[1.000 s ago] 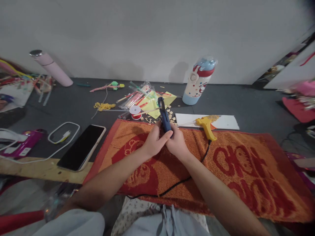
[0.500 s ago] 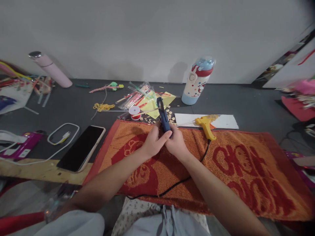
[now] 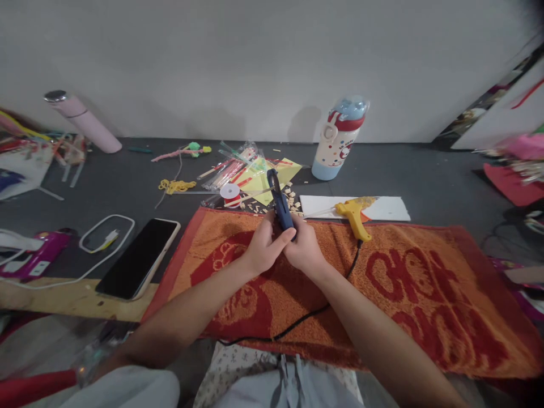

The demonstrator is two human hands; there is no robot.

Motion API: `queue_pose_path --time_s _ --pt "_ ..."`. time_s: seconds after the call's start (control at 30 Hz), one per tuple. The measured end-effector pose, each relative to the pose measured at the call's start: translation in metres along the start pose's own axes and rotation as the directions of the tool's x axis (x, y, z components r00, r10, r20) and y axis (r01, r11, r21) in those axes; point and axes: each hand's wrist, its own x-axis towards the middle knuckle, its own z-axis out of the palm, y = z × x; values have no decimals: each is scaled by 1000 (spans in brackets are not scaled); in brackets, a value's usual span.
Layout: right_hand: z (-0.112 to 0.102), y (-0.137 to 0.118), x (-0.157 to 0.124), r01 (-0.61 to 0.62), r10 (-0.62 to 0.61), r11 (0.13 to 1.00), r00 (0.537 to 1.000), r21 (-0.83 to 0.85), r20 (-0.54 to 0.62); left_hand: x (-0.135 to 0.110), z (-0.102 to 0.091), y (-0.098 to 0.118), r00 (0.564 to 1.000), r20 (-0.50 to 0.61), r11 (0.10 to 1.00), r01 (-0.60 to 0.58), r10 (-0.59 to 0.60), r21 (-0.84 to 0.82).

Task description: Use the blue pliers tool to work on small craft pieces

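Navy tool [image 3: 280,205] sits between your left hand [image 3: 258,253] and right hand [image 3: 306,246] above the orange towel [image 3: 408,300], both sets of fingers [image 3: 267,222] closed round its lower end, probably for steadiness, leaving its upper end free near the pale bits [image 3: 290,195] on the counter [image 3: 382,170]

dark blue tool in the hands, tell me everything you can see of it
The dark blue tool is long and narrow, plastic-looking, with a curved, loop-like upper end. It is tilted, its top leaning left in the picture, and appears by the far edge of the orange towel. The left hand and right hand grip its lower end, partly hiding it. Whether the pale stick beside it touches it is unclear.
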Motion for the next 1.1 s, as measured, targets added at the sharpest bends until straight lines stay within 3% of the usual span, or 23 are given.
queue_pose_path --time_s 0.47,1.1 --pt "-3 -1 0 58 -59 998 998 -27 -4 -3 1 2 999 -17 999 -40 40 -3" --pt "-4 -5 1 -9 12 998 999 -68 43 1 1 0 1000 -21 1000 4 -4 -25"
